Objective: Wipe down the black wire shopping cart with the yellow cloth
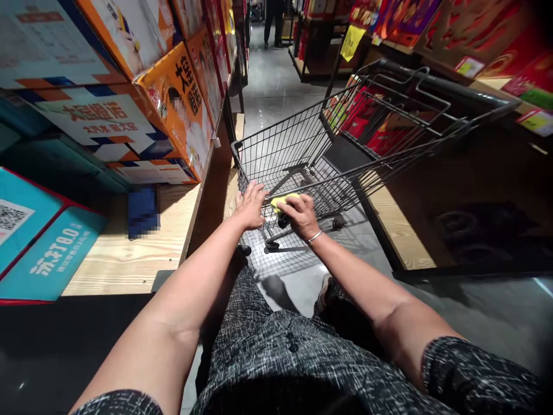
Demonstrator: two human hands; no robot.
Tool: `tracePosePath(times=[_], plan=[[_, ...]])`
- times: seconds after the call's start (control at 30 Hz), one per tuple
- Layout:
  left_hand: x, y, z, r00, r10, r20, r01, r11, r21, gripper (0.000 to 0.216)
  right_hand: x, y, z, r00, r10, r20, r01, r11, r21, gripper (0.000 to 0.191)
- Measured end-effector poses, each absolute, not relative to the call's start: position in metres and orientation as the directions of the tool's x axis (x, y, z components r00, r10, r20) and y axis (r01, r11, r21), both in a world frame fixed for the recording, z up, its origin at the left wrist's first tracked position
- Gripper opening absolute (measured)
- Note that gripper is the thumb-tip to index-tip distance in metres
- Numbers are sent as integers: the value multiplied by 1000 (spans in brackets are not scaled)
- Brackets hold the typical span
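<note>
A dark wire shopping cart [280, 127] stands askew across the aisle, its near end in front of me. My left hand [251, 206] rests at the cart's near left corner with its fingers stretched out over the rim. My right hand [302, 214] is closed around a crumpled yellow cloth [283, 200] against the cart's near top rail. Something black shows under those fingers; whether it belongs to the cart or is held, I cannot tell. A silver bracelet circles my right wrist. The wire basket shows the floor through its mesh.
Orange boxes [177, 109] are stacked on a wooden shelf [125, 259] at left, with a turquoise box [52, 242] nearer me. Red packages [510, 52] line the shelf at right. A low wooden platform [397, 230] borders the cart. A person's legs [273, 23] stand far down the aisle.
</note>
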State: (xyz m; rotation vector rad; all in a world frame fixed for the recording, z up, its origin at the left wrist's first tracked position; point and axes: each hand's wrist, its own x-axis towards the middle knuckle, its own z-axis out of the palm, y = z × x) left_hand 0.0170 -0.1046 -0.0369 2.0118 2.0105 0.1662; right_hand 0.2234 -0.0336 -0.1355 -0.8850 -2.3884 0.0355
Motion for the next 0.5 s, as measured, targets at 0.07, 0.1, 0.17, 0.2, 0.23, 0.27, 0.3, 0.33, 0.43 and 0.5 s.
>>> tracePosePath(times=[0.07,0.1,0.17,0.2,0.23,0.27,0.3,0.33,0.43,0.5], plan=[[26,-102,-24,-19,985,-174,979,54,197,77,228,-26,-121,-519,607,602,623,751,-220,43],[31,-100,-19,-28,982,-186,984,60,168,76,229,-24,-119,-488,616,618,639,735,-229,43],[43,-98,-14,2,984,-180,987,27,156,77,226,-25,-127,-484,642,595,647,720,-251,41],[48,-97,-14,34,986,-164,986,-6,167,78,223,-28,-137,-509,658,556,642,720,-265,40],[52,-97,-16,68,988,-142,983,-42,178,79,220,-31,-150,-541,676,500,637,718,-281,39],[56,-97,-19,97,989,-115,980,-75,183,81,217,-36,-165,-573,697,431,638,710,-299,37],[58,-97,-23,116,989,-88,979,-99,180,84,214,-41,-180,-597,719,355,647,693,-317,36],[59,-98,-27,122,990,-66,979,-109,173,87,212,-45,-196,-613,741,276,662,672,-333,34],[57,-99,-37,103,994,-31,981,-96,169,91,208,-56,-233,-649,759,52,697,620,-359,33],[54,-98,-40,94,995,-19,977,-89,193,87,207,-58,-246,-668,742,-49,703,608,-369,35]])
